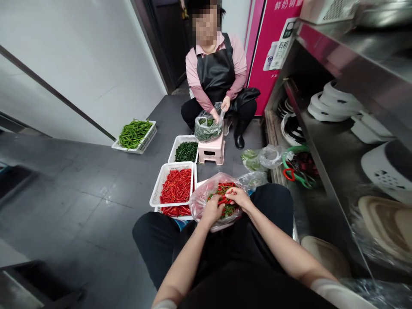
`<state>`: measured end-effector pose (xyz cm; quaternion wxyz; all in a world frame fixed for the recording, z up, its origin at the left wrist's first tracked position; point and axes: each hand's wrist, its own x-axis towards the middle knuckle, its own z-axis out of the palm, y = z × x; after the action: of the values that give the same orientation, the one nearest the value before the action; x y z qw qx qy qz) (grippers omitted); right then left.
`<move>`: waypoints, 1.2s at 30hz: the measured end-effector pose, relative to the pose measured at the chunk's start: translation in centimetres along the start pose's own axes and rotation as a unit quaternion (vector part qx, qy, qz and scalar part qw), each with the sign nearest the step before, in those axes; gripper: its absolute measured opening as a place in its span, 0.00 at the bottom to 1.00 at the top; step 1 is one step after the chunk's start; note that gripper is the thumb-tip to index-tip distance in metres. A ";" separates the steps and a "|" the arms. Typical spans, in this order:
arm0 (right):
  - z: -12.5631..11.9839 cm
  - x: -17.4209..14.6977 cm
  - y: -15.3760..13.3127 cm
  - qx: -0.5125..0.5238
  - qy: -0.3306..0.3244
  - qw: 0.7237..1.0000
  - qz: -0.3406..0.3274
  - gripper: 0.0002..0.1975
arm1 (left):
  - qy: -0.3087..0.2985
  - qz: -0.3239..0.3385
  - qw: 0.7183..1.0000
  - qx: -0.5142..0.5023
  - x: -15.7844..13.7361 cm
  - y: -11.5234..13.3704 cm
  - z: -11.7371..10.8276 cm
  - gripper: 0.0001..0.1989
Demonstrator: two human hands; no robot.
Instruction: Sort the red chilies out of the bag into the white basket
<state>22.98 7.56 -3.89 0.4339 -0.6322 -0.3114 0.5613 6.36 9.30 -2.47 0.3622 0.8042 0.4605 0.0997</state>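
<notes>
A clear plastic bag (201, 198) lies open between my knees, filled with red chili peppers (225, 187) on green stems. My left hand (212, 210) is inside the bag's mouth, its fingers and thumb closed around some red chilies. Close beside it, my right hand (240, 198) pinches a red chili between thumb and fingertips. Just left of the bag, a white basket (155, 189) holds many loose red chilies (176, 186). It rests over another container of red chilies (175, 210), which is partly hidden.
Across from me a person (215, 68) handles a bag of green chilies (207, 128) on a pink stool (210, 152). Dark green chilies fill a white basket (172, 150); long green peppers (133, 134) fill another. A metal shelf (341, 171) with dishes stands close at right.
</notes>
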 end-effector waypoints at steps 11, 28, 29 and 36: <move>-0.3 -0.3 -1.5 0.072 -0.048 0.996 0.011 0.19 | -0.049 0.018 0.998 0.025 0.1 2.0 -0.7 0.18; 1.7 -2.0 -2.7 0.214 0.005 0.977 0.012 0.15 | -0.013 -0.128 0.980 0.151 -3.6 4.6 -6.7 0.22; 1.4 -2.0 -2.6 0.223 0.002 0.975 0.012 0.16 | -0.002 -0.135 0.980 0.144 -4.0 4.6 -7.3 0.22; -0.1 -2.1 -2.4 0.274 -0.008 0.961 0.037 0.16 | 0.025 -0.196 0.976 0.097 -7.6 3.7 -13.6 0.14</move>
<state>22.94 6.71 -0.85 0.5665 -0.4958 -0.1258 0.6461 -2.12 8.61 11.07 0.2839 0.7270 0.6252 0.0017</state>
